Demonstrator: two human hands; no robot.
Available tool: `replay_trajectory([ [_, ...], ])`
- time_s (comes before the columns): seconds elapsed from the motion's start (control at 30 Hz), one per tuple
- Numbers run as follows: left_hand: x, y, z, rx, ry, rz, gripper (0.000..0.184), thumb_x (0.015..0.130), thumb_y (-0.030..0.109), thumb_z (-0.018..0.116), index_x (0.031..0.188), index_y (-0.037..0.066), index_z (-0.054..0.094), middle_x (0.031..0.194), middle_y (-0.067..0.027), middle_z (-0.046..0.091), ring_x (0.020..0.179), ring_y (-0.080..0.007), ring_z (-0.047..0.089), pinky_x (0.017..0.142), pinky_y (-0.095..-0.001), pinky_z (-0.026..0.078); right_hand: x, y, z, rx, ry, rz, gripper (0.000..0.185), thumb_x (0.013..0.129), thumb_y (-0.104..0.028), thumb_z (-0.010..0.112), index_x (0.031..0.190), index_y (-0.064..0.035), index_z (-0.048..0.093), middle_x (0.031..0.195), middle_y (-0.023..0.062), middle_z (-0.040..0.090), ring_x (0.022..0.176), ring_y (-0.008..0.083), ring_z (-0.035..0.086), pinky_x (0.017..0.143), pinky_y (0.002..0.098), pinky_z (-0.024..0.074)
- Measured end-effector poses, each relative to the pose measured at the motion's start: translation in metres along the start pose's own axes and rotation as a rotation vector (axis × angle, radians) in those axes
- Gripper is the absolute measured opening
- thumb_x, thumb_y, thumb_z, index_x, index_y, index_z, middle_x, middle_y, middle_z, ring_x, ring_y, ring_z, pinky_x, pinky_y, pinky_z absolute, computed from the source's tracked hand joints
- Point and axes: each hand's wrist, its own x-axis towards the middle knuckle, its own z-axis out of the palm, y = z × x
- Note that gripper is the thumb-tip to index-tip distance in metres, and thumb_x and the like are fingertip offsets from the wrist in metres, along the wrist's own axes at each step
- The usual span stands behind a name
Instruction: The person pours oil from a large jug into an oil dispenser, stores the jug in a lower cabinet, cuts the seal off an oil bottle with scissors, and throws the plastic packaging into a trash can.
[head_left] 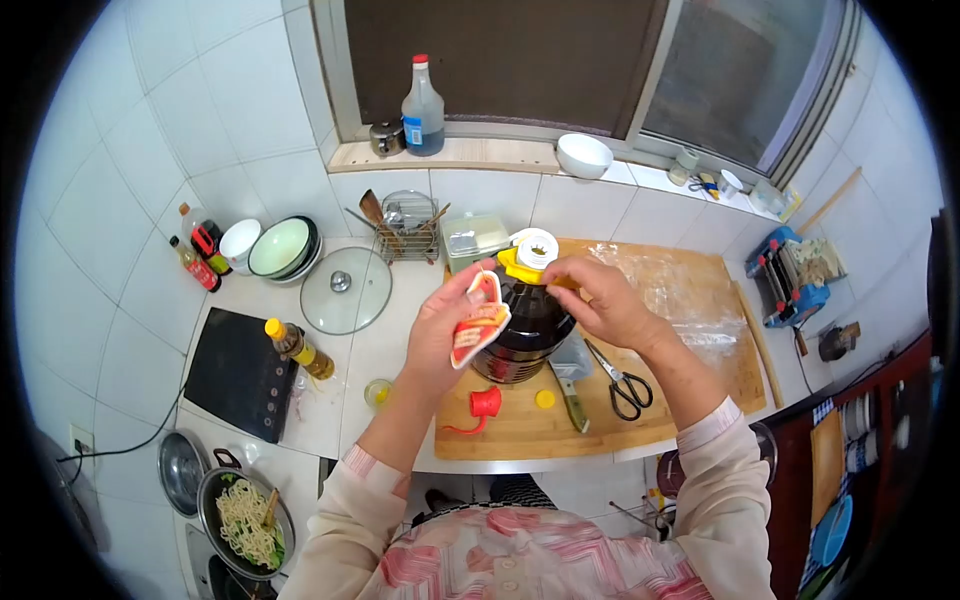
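Note:
A large dark jug [520, 330] stands upright on the wooden cutting board [640, 436], with a yellow collar [521, 267] and a white cap [537, 249] at its top. Left of the jug's neck, my left hand [440, 325] is closed on a red-and-yellow card tag [480, 325] with a white border. My right hand [605, 300] is at the other side of the neck, fingers pinched beside the collar. Whatever is between those fingers is too small to make out. Near the jug's base lie a red spool of ribbon [485, 402], a small yellow cap [545, 399], a green-handled knife [573, 400] and black-handled scissors [625, 385].
Left on the counter are an oil bottle [300, 348], a black cooktop [240, 372], a glass lid [346, 290] and stacked bowls [283, 247]. A pan of noodles [250, 520] sits lower left. Plastic film [690, 300] and a rolling pin [758, 343] lie at the right.

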Motion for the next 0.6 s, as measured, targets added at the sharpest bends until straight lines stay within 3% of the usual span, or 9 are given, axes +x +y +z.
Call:
replay_trajectory([
  [0.03, 0.006, 0.004, -0.004, 0.014, -0.011, -0.004, 0.047, 0.089, 0.007, 0.054, 0.134, -0.001, 0.045, 0.092, -0.0032, 0.06, 0.065, -0.0078, 0.059, 0.048, -0.02, 0.045, -0.002, -0.001, 0.002, -0.047, -0.024, -0.004, 0.021, 0.087, -0.002, 0.06, 0.108, -0.0052, 0.056, 0.1, 0.0122, 0.063, 0.088, 0.026, 0.063, 0.076, 0.032, 0.0503],
  [0.07, 0.013, 0.007, -0.009, -0.078, -0.121, -0.019, 0.046, 0.09, 0.006, 0.054, 0.134, -0.003, 0.045, 0.1, -0.007, 0.061, 0.078, -0.0114, 0.062, 0.062, -0.0229, 0.05, -0.003, -0.003, 0.006, -0.015, 0.04, 0.029, 0.025, 0.087, -0.002, 0.06, 0.111, -0.005, 0.056, 0.099, 0.0139, 0.063, 0.087, 0.0283, 0.062, 0.075, 0.0337, 0.0501],
  [0.17, 0.028, 0.01, -0.01, -0.152, -0.278, -0.042, 0.044, 0.09, 0.004, 0.054, 0.133, -0.004, 0.046, 0.11, -0.0119, 0.063, 0.091, -0.0148, 0.065, 0.077, -0.0252, 0.055, 0.0, -0.004, 0.003, -0.026, 0.02, -0.003, 0.029, 0.088, -0.002, 0.059, 0.116, -0.0055, 0.056, 0.101, 0.0144, 0.063, 0.086, 0.0284, 0.062, 0.074, 0.0349, 0.0494],
  [0.23, 0.03, 0.01, -0.005, 0.083, -0.145, -0.051, 0.044, 0.089, 0.006, 0.055, 0.131, -0.003, 0.047, 0.101, -0.006, 0.062, 0.077, -0.0098, 0.063, 0.063, -0.0213, 0.052, 0.005, 0.0, 0.003, 0.002, 0.056, -0.03, 0.029, 0.087, -0.003, 0.058, 0.116, -0.0058, 0.058, 0.1, 0.0148, 0.062, 0.088, 0.0315, 0.061, 0.076, 0.0376, 0.0486],
  [0.27, 0.029, 0.016, -0.005, 0.152, -0.293, -0.099, 0.044, 0.088, 0.005, 0.056, 0.13, -0.004, 0.049, 0.106, -0.0079, 0.063, 0.087, -0.0117, 0.064, 0.076, -0.0238, 0.053, 0.007, 0.001, 0.003, 0.033, 0.077, -0.051, 0.028, 0.087, -0.003, 0.058, 0.115, -0.0061, 0.059, 0.098, 0.0151, 0.062, 0.09, 0.0345, 0.059, 0.077, 0.0402, 0.0478],
  [0.57, 0.044, 0.026, 0.011, 0.198, -0.31, -0.09, 0.044, 0.088, 0.005, 0.056, 0.13, -0.007, 0.048, 0.114, -0.0135, 0.062, 0.096, -0.0151, 0.064, 0.082, -0.0268, 0.054, 0.016, 0.005, 0.019, 0.111, 0.134, -0.075, 0.031, 0.086, 0.002, 0.053, 0.115, -0.0063, 0.06, 0.095, 0.0127, 0.055, 0.085, 0.0293, 0.057, 0.075, 0.0345, 0.0455],
  [0.6, 0.047, 0.026, 0.009, 0.19, -0.327, -0.084, 0.043, 0.089, 0.005, 0.056, 0.129, -0.008, 0.049, 0.115, -0.0147, 0.062, 0.098, -0.0164, 0.064, 0.084, -0.0275, 0.054, 0.016, 0.003, 0.019, 0.158, 0.125, -0.02, 0.026, 0.085, 0.0, 0.055, 0.11, -0.0057, 0.061, 0.1, 0.013, 0.055, 0.092, 0.0294, 0.056, 0.079, 0.0339, 0.0456],
])
